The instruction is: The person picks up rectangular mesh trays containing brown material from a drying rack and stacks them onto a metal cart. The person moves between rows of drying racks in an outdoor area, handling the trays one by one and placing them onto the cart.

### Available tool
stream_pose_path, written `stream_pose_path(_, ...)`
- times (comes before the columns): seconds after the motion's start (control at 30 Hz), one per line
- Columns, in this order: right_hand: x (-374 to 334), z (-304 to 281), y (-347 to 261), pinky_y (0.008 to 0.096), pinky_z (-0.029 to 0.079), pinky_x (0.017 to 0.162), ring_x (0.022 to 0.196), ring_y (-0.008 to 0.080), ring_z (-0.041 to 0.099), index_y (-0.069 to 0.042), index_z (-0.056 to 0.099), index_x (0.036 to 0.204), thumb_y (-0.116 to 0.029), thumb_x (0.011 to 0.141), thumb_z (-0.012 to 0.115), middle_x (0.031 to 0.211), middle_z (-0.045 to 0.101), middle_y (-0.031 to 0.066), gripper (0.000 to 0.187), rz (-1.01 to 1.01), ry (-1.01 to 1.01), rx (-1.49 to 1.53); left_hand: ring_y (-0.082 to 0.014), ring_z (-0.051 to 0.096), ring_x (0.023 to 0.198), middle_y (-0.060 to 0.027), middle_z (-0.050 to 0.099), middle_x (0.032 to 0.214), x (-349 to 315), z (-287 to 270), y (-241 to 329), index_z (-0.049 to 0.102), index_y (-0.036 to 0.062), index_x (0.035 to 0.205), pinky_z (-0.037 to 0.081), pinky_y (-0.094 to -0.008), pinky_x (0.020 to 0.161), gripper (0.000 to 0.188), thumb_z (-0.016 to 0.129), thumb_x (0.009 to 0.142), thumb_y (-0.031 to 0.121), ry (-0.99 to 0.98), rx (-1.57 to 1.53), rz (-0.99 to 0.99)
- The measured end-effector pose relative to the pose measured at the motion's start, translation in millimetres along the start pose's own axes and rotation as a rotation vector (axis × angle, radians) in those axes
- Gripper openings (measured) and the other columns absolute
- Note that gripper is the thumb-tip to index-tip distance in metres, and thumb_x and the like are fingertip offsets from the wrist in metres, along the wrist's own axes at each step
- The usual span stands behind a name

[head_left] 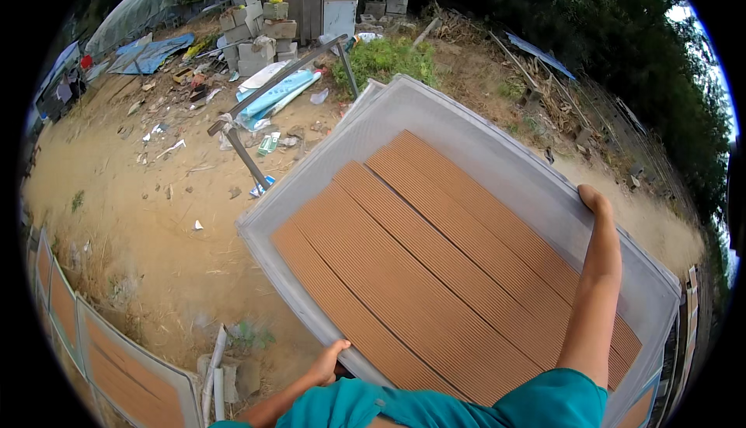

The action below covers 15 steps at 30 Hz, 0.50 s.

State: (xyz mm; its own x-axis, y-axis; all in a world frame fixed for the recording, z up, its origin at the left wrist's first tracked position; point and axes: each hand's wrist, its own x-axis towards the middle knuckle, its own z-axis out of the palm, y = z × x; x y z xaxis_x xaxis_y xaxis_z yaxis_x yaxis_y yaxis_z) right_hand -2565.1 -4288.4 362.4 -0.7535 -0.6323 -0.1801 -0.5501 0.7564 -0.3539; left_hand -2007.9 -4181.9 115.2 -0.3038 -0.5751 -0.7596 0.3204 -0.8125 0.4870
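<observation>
Brown ribbed strips (423, 261), grey mesh tray (486, 148) beneath, left fingers (339, 345) and right fingers (595, 198) gripping opposite edges

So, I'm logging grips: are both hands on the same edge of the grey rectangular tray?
No, the left hand holds the grey rectangular tray by its lower-left edge, the right hand by its upper-right edge.

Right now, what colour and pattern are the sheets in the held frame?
Orange-brown sheets with fine parallel lines; best in the head view.
</observation>
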Motion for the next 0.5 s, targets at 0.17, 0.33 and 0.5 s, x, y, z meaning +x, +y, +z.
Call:
stream_pose_path(0.17,186,71,-21,0.0354,0.026,0.095,0.117,0.0293,0.035,0.001,0.049,0.110,-0.028,0.075,0.033,0.123,0.041,0.0189,0.048,-0.035,-0.130,-0.128,-0.0280,0.055,0.084,-0.0164,0.054,0.095,94,46,26,0.047,-0.0033,0.098,0.047,-0.0394,0.074,0.035,0.050,0.075,0.023,0.032,-0.070,-0.097)
stream_pose_path(0.33,348,151,-58,0.0358,0.026,0.095,0.118,0.0299,0.034,0.002,0.049,0.110,-0.028,0.075,0.033,0.123,0.040,0.0195,0.048,-0.094,-0.260,-0.189,-0.0279,0.051,0.093,-0.0147,0.051,0.102,117,137,67,0.042,-0.0016,0.106,0.042,-0.0421,0.082,0.038,0.049,0.076,0.021,0.271,-0.178,-0.066)
stream_pose_path(0.5,445,166,-103,0.0347,0.028,0.093,0.114,0.0288,0.040,0.002,0.051,0.107,-0.027,0.075,0.033,0.120,0.043,0.0203,0.047,-0.130,-0.434,-0.177,-0.0263,0.048,0.098,-0.0124,0.049,0.106,166,170,78,0.040,0.0007,0.110,0.039,-0.0444,0.085,0.040,0.049,0.076,0.021,0.234,-0.203,-0.010)
